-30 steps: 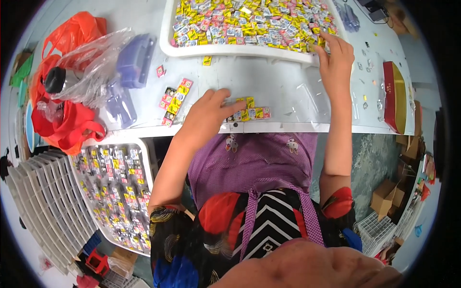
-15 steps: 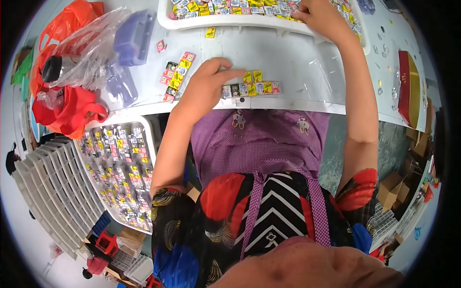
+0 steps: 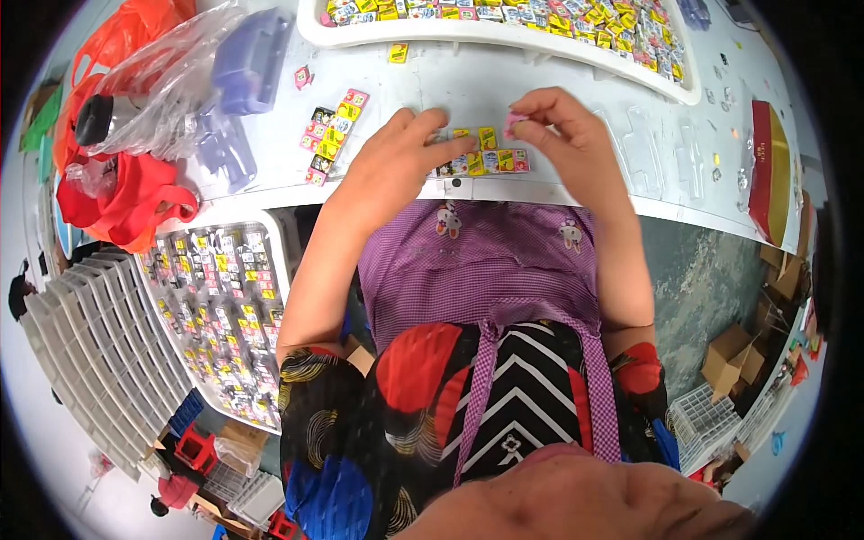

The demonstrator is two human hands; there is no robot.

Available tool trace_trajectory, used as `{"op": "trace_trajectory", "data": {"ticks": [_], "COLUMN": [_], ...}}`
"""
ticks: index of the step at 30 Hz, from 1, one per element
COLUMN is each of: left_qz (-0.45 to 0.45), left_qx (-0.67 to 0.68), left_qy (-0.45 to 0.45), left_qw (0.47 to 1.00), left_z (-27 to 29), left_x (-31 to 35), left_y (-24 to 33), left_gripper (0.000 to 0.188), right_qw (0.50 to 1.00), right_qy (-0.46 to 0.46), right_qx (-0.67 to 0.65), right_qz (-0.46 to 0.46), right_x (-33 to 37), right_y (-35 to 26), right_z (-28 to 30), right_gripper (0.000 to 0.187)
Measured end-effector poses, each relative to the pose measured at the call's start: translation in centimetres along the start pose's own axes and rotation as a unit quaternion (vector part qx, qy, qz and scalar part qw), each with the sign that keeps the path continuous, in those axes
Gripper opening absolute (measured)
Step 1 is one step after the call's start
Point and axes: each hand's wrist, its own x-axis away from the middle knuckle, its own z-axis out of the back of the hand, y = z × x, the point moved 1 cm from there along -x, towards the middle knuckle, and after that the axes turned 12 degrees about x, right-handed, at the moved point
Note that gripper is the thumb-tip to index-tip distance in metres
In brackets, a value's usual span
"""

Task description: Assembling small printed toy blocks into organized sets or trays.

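My right hand (image 3: pixel 576 144) pinches a small pink wrapped cube (image 3: pixel 515 124) between thumb and fingertips, just above the table. Below it lies a block of small wrapped cubes (image 3: pixel 490 162) in yellow, white, black and pink, lined up along the table's front edge. My left hand (image 3: pixel 391 162) is over the left end of this block, its fingers apart and hiding part of it; a fingertip touches or nearly touches the upper cubes. To the left of that hand lies a second group of cubes (image 3: pixel 333 135), set in slanting rows.
A white tray (image 3: pixel 504 40) heaped with cubes stands at the back. One yellow cube (image 3: pixel 398 53) and one pink cube (image 3: pixel 303 77) lie loose. Clear plastic shells (image 3: pixel 643 148) and a red-gold box (image 3: pixel 768 171) are at right, red bags (image 3: pixel 126 202) at left. A tray of filled packs (image 3: pixel 270 243) stands lower left.
My right hand has come back from the heaped tray toward the block with a pink cube in its fingers. My left hand has shifted slightly right over the block.
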Motion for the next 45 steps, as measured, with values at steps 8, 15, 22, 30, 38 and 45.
{"op": "trace_trajectory", "data": {"ticks": [8, 15, 22, 30, 38, 45], "left_qz": [-0.003, -0.006, -0.018, -0.023, -0.027, -0.018], "left_qx": [0.01, 0.026, 0.04, 0.058, 0.042, 0.123], "left_qy": [-0.003, 0.002, 0.021, 0.031, 0.043, 0.082], "left_qw": [1.0, 1.0, 0.999, 0.998, 0.998, 0.989], "left_z": [0.3, 0.3, 0.1, 0.1, -0.3, -0.2], "left_x": [0.5, 0.5, 0.8, 0.9, 1.0, 1.1], "left_y": [-0.5, -0.8, -1.2, -1.7, -1.3, -1.9], "left_gripper": [0.042, 0.042, 0.042, 0.041, 0.041, 0.041], "right_qw": [0.997, 0.97, 0.953, 0.93, 0.868, 0.955], "right_qy": [-0.026, 0.021, 0.073, 0.106, 0.105, 0.119], "right_qx": [0.066, 0.228, 0.265, 0.327, 0.43, 0.231], "right_qz": [-0.018, 0.081, 0.129, 0.13, 0.227, 0.142], "right_x": [-0.5, -0.9, -0.9, -0.6, 0.4, 1.0], "right_y": [1.3, 2.3, 2.4, 1.8, 1.7, 2.2], "right_z": [-4.0, -4.6, -5.1, -5.9, -5.4, -3.8], "right_gripper": [0.011, 0.01, 0.01, 0.008, 0.017, 0.029]}}
